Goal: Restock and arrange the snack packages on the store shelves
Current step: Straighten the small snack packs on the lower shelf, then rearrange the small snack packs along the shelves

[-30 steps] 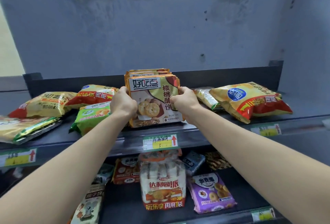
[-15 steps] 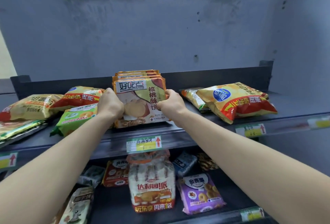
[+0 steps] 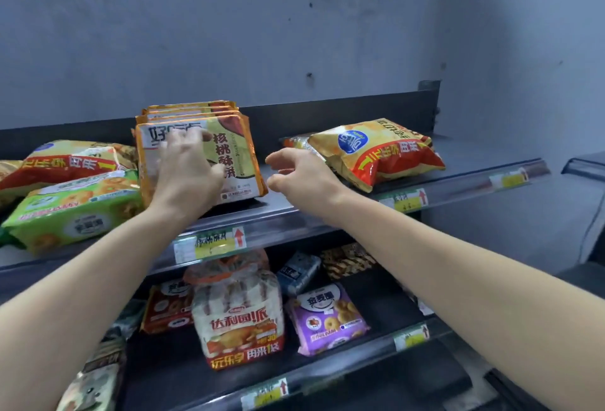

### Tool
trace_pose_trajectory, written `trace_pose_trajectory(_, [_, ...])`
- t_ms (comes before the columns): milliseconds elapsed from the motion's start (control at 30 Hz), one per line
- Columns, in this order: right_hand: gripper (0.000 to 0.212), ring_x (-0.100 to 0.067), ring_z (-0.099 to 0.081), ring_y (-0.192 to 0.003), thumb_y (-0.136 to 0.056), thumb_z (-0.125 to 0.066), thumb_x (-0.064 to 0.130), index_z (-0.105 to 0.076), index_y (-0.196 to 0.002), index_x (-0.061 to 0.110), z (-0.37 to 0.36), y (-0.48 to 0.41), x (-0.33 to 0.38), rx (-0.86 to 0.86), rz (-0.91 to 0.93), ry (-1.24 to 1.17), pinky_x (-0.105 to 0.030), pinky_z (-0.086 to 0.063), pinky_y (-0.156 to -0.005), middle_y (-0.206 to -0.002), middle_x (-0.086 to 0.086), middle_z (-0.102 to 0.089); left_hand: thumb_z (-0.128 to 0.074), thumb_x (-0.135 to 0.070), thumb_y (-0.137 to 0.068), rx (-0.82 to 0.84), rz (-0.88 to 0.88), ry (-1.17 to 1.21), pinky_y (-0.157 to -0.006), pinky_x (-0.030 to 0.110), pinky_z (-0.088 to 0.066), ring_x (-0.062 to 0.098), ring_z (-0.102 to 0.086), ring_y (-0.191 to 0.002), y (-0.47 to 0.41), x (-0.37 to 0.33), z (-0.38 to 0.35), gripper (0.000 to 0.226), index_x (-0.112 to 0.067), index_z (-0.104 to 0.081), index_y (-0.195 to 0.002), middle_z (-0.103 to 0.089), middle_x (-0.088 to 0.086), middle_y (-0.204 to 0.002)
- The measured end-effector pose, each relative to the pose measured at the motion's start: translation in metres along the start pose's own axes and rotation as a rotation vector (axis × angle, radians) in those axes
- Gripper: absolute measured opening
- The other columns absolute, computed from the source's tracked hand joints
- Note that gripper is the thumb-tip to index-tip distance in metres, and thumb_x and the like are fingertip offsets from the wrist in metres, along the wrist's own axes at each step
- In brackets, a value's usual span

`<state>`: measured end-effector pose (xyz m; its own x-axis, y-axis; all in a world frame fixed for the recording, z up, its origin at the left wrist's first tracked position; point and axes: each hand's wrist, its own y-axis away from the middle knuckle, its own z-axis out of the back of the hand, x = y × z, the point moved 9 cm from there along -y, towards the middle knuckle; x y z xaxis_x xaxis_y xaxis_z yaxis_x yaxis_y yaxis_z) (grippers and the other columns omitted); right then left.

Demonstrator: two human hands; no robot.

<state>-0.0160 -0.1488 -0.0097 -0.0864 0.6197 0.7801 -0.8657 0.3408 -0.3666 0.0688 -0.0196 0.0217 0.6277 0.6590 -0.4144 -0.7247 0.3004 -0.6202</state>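
Note:
A row of orange walnut-biscuit packs (image 3: 235, 155) stands upright on the top shelf (image 3: 294, 214), one behind another. My left hand (image 3: 186, 168) lies spread flat against the face of the front pack. My right hand (image 3: 301, 174) hovers to the right of the packs with loosely curled fingers, holding nothing and apart from them. A yellow-and-red chip bag (image 3: 376, 155) lies to the right of it on the same shelf.
A green biscuit pack (image 3: 72, 211) and a red-yellow chip bag (image 3: 65, 161) lie left of the row. The lower shelf (image 3: 376, 345) holds a white pie bag (image 3: 239, 319), a purple cookie pack (image 3: 330, 319), an orange pack (image 3: 167, 306) and others. Price tags line the shelf rails.
Both hands have let go of the sides of the biscuit packs. My left hand moved onto the front face; my right hand pulled away to the right. The view tilted downward.

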Motion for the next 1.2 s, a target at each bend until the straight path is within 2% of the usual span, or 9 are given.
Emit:
trace_pose_trajectory(233, [0.021,-0.013,-0.065,-0.099,-0.088,-0.060,0.010,-0.068,-0.107,0.013,0.010,0.037,-0.042,0.173,-0.002,0.043,-0.024,-0.049,-0.092,-0.106,-0.002,-0.070,-0.062,-0.011,-0.084,0.172,-0.087,0.260,-0.079,0.024,-0.047,0.015,-0.058,-0.085,0.046,-0.056,-0.029,0.022,-0.015,-0.064,-0.106,-0.063,0.001,-0.097])
trace_pose_trajectory(333, [0.020,-0.012,-0.066,-0.097,-0.087,-0.061,0.011,-0.069,-0.106,0.014,0.007,0.053,-0.069,0.255,-0.039,0.059,-0.023,-0.049,-0.091,-0.102,-0.001,-0.072,-0.061,-0.011,-0.086,0.293,-0.078,0.273,-0.065,0.011,-0.042,0.011,-0.056,-0.078,0.072,-0.065,-0.053,0.017,-0.017,-0.066,-0.101,-0.061,-0.005,-0.086])
trace_pose_trajectory(500, [0.024,-0.008,-0.064,-0.096,-0.088,-0.060,0.013,-0.068,-0.110,0.017,-0.002,0.077,-0.118,0.381,-0.123,0.125,-0.020,-0.046,-0.085,-0.103,0.004,-0.070,-0.061,-0.015,-0.087,0.500,-0.013,0.227,-0.065,0.016,-0.040,0.009,-0.057,-0.085,0.115,-0.062,-0.105,0.018,-0.019,-0.067,-0.104,-0.064,-0.005,-0.095])
trace_pose_trajectory(633, [0.024,-0.006,-0.059,-0.098,-0.091,-0.058,0.019,-0.067,-0.113,0.021,-0.001,0.087,-0.158,0.442,-0.180,0.202,-0.017,-0.044,-0.077,-0.107,0.008,-0.066,-0.060,-0.013,-0.088,0.589,0.105,0.203,-0.078,0.020,-0.042,0.009,-0.059,-0.093,0.138,-0.045,-0.141,0.021,-0.016,-0.068,-0.107,-0.065,-0.004,-0.102])
trace_pose_trajectory(833, [0.024,-0.011,-0.058,-0.098,-0.089,-0.061,0.016,-0.068,-0.113,0.016,-0.003,0.093,-0.228,0.428,-0.366,0.185,-0.021,-0.039,-0.082,-0.112,0.001,-0.066,-0.059,-0.009,-0.087,0.711,0.340,0.186,-0.059,0.020,-0.043,0.013,-0.057,-0.076,0.169,-0.005,-0.196,0.016,-0.013,-0.067,-0.100,-0.063,0.001,-0.091])
trace_pose_trajectory(933, [0.025,-0.012,-0.055,-0.099,-0.089,-0.061,0.012,-0.066,-0.113,0.012,-0.014,0.091,-0.257,0.418,-0.470,0.142,-0.022,-0.038,-0.084,-0.116,-0.003,-0.064,-0.059,-0.006,-0.088,0.759,0.480,0.223,-0.077,0.027,-0.046,0.022,-0.057,-0.088,0.183,0.017,-0.227,0.015,-0.009,-0.065,-0.101,-0.066,0.010,-0.102])
trace_pose_trajectory(1033, [0.028,-0.015,-0.056,-0.099,-0.089,-0.062,0.011,-0.064,-0.116,0.005,-0.028,0.087,-0.280,0.389,-0.552,0.102,-0.023,-0.040,-0.087,-0.120,-0.010,-0.064,-0.057,-0.008,-0.090,0.774,0.576,0.238,-0.080,0.024,-0.040,0.023,-0.055,-0.102,0.191,0.037,-0.254,0.027,-0.004,-0.062,-0.116,-0.062,0.012,-0.119])
trace_pose_trajectory(1133, [0.032,-0.032,-0.062,-0.105,-0.090,-0.060,0.012,-0.061,-0.116,-0.007,-0.042,0.085,-0.300,0.354,-0.645,0.078,-0.036,-0.047,-0.095,-0.118,-0.025,-0.063,-0.054,-0.007,-0.093,0.804,0.707,0.312,-0.065,0.012,-0.043,0.022,-0.055,-0.106,0.200,0.052,-0.282,0.033,0.001,-0.054,-0.124,-0.056,0.003,-0.113])
trace_pose_trajectory(1200, [0.032,-0.034,-0.063,-0.104,-0.092,-0.057,0.014,-0.060,-0.115,-0.007,-0.050,0.084,-0.313,0.340,-0.708,0.069,-0.043,-0.046,-0.096,-0.117,-0.025,-0.063,-0.058,-0.011,-0.091,0.836,0.785,0.340,-0.070,0.019,-0.051,0.022,-0.060,-0.101,0.207,0.060,-0.302,0.036,0.003,-0.053,-0.123,-0.061,0.007,-0.113])
